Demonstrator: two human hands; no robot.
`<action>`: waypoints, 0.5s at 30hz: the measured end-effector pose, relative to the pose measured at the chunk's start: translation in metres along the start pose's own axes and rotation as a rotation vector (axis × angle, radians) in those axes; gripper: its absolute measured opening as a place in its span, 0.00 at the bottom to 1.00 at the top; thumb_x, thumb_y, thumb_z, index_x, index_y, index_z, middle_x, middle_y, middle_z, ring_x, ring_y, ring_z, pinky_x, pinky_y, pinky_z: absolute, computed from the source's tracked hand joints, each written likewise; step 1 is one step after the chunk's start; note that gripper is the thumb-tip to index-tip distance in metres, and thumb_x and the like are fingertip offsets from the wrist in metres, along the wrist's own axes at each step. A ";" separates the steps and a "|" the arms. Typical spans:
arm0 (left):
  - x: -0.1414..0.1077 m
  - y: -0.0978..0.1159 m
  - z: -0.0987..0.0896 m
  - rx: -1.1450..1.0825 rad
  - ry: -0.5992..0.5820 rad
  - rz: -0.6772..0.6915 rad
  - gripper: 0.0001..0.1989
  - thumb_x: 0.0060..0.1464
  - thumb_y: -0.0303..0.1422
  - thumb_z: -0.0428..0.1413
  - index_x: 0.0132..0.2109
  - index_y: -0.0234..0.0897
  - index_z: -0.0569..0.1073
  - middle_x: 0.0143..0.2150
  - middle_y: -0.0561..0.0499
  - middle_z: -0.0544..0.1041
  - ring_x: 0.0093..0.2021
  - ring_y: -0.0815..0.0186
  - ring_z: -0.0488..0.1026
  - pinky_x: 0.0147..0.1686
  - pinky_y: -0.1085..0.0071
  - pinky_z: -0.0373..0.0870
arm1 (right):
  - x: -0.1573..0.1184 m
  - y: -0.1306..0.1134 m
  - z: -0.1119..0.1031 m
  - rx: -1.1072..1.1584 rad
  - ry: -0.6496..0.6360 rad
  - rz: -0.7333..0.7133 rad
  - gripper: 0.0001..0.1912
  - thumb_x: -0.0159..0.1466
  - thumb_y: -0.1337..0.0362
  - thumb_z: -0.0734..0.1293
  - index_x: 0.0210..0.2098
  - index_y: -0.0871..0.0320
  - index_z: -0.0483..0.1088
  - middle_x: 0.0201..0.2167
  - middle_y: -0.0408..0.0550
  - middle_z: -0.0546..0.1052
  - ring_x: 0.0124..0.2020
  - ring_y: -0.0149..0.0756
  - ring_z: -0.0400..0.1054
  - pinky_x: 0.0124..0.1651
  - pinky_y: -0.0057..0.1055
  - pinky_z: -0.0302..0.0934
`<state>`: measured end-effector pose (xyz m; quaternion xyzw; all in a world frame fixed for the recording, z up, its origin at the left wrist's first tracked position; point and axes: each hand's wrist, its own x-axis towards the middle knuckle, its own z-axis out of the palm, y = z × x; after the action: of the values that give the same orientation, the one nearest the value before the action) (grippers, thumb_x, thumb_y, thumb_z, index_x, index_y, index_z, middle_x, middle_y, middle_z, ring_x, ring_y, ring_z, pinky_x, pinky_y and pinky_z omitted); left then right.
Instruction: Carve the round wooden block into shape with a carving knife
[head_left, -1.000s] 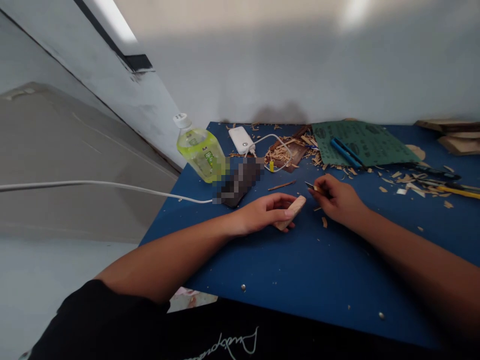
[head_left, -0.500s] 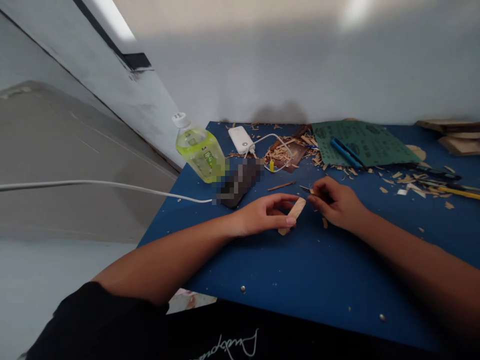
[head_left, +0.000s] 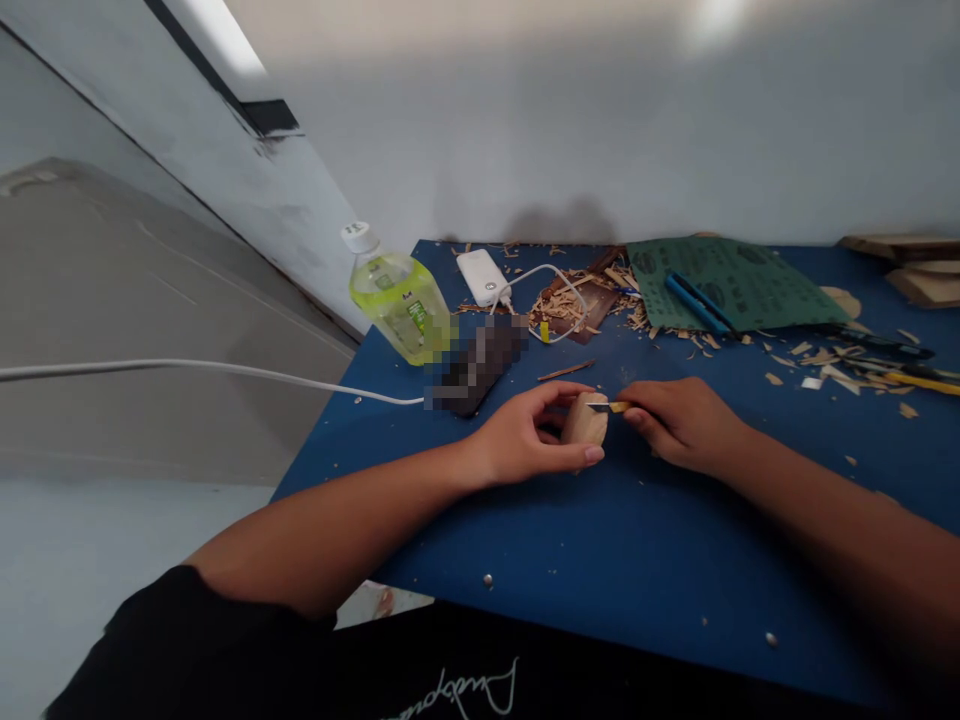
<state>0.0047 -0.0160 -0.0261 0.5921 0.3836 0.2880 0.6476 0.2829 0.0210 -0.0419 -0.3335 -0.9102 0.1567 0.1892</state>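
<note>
Over the blue bench (head_left: 570, 570), a light, stiff-looking wooden block (head_left: 583, 420) sits clamped in the grip of the left hand (head_left: 521, 437), best held by its sides, while the right hand (head_left: 682, 425) grips a small carving knife (head_left: 609, 406) touching the block at 3 o'clock.

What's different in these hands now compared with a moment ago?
The left hand has turned the wooden block so it looks short and end-on, no longer long. The right hand has brought the small carving knife against it. The water bottle, power bank and green sandpaper stayed put.
</note>
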 end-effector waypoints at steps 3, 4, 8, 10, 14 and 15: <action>-0.001 0.002 0.000 0.039 0.047 -0.016 0.41 0.50 0.42 0.75 0.67 0.39 0.70 0.61 0.37 0.79 0.56 0.52 0.79 0.46 0.62 0.79 | -0.001 0.002 0.000 -0.024 -0.020 0.006 0.24 0.79 0.49 0.54 0.42 0.55 0.75 0.30 0.49 0.81 0.28 0.38 0.72 0.33 0.34 0.55; -0.001 0.002 0.000 0.054 0.058 -0.019 0.41 0.49 0.42 0.75 0.66 0.39 0.70 0.61 0.37 0.79 0.56 0.51 0.79 0.46 0.62 0.79 | -0.001 0.002 0.001 -0.035 -0.021 0.000 0.25 0.79 0.49 0.54 0.41 0.55 0.75 0.29 0.49 0.81 0.28 0.38 0.72 0.33 0.34 0.54; -0.001 0.002 -0.002 0.127 0.076 -0.014 0.41 0.49 0.44 0.74 0.66 0.38 0.71 0.59 0.37 0.80 0.55 0.51 0.79 0.47 0.59 0.79 | -0.003 0.003 0.003 -0.077 -0.014 -0.040 0.26 0.79 0.48 0.53 0.37 0.55 0.72 0.27 0.48 0.77 0.26 0.38 0.70 0.32 0.34 0.50; -0.001 0.002 -0.002 0.160 0.081 -0.003 0.41 0.49 0.45 0.74 0.67 0.38 0.71 0.59 0.38 0.80 0.55 0.50 0.79 0.48 0.58 0.79 | -0.002 0.002 0.003 -0.099 -0.008 -0.041 0.26 0.79 0.47 0.53 0.35 0.55 0.70 0.26 0.47 0.76 0.25 0.38 0.69 0.31 0.34 0.48; -0.008 0.007 0.001 0.206 0.066 0.014 0.42 0.48 0.46 0.74 0.66 0.40 0.71 0.58 0.40 0.80 0.55 0.50 0.79 0.48 0.57 0.81 | 0.001 0.005 0.000 -0.186 0.025 0.085 0.27 0.79 0.45 0.52 0.33 0.53 0.67 0.25 0.48 0.76 0.25 0.39 0.67 0.31 0.35 0.45; -0.010 0.009 0.003 0.215 0.051 0.014 0.42 0.47 0.46 0.75 0.67 0.41 0.71 0.58 0.40 0.79 0.55 0.50 0.78 0.49 0.57 0.81 | 0.002 0.007 -0.002 -0.211 0.038 0.143 0.26 0.78 0.45 0.52 0.33 0.53 0.67 0.25 0.48 0.75 0.24 0.39 0.67 0.30 0.35 0.45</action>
<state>0.0023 -0.0247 -0.0161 0.6535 0.4243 0.2647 0.5681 0.2861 0.0281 -0.0429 -0.4186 -0.8917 0.0670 0.1589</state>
